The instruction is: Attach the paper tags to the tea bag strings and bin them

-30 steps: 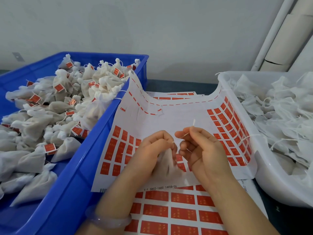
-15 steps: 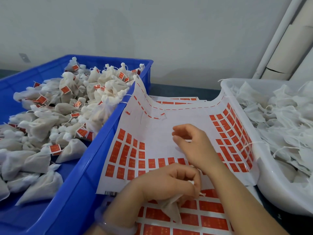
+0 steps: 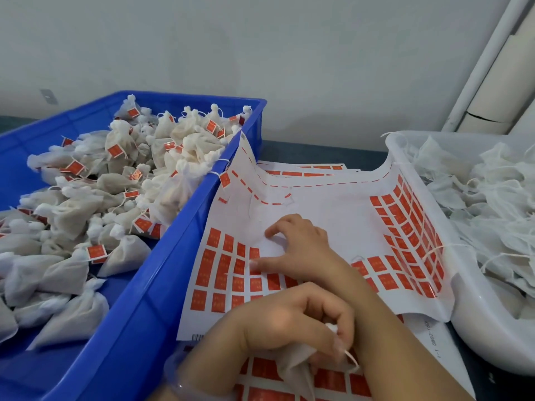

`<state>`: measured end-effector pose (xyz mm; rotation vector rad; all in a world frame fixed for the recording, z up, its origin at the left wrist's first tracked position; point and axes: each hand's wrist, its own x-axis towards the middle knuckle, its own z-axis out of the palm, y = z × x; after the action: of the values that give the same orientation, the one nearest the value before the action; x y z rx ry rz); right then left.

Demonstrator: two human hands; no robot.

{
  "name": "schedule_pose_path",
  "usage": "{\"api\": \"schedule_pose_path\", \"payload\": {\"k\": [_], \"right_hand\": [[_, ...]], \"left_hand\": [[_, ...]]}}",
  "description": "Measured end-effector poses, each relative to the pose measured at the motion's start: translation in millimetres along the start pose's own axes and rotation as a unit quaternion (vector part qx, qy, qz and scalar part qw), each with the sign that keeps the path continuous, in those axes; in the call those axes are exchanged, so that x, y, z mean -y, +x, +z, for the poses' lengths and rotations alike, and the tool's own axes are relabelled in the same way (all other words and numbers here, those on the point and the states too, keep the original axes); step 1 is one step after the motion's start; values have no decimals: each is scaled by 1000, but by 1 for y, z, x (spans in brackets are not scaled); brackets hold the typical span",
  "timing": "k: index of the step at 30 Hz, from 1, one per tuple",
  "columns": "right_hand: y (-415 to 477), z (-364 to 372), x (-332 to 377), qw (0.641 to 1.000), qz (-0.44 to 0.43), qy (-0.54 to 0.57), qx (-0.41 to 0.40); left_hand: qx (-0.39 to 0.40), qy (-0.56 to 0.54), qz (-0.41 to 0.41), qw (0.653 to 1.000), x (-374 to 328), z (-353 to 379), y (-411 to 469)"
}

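The left hand [image 3: 298,322] is nearest, low in the view, with a pale bracelet [image 3: 179,384] on its wrist. Its fingers [image 3: 343,328] are curled tight around a tea bag [image 3: 298,370]. The bag is white, thin gauze, and hangs down from the fist above a lower sheet [image 3: 333,382] of red tags. The white string [image 3: 351,358] comes out beside the fingertips.

On the white edge of the lower sheet I can read "1-1 0802"; the rest is blurred.

Further on, the right hand [image 3: 301,250] lies on the upper tag sheet [image 3: 333,215]. Its fingers are apart: the thumb tip and the index tip touch the paper at the edge of the red tags [image 3: 220,273]. The marks on the tags are too small to read. This sheet has a barcode on its near edge, and its sides bend up against the two containers.

At the left, the blue bin [image 3: 144,285] holds many filled bags [image 3: 72,273] with red tags on them. At the right, the white tub [image 3: 463,319] holds flat white bags [image 3: 492,204] with loose strings. Both stand on the dark desk [image 3: 304,153].
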<state>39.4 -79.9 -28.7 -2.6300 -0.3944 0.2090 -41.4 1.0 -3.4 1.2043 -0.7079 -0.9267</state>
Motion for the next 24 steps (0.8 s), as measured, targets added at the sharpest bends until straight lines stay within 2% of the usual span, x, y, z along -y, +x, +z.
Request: {"api": "schedule_pose_path", "payload": {"k": [9,24], "right_hand": [[-4,0,-6,1000,0,22,13],[-6,4,-8,999,6,38,-2]], "left_hand": [[-29,-14,14,999,0,-2,-3],[-53,32,-15,998,2,-3,-1]]}}
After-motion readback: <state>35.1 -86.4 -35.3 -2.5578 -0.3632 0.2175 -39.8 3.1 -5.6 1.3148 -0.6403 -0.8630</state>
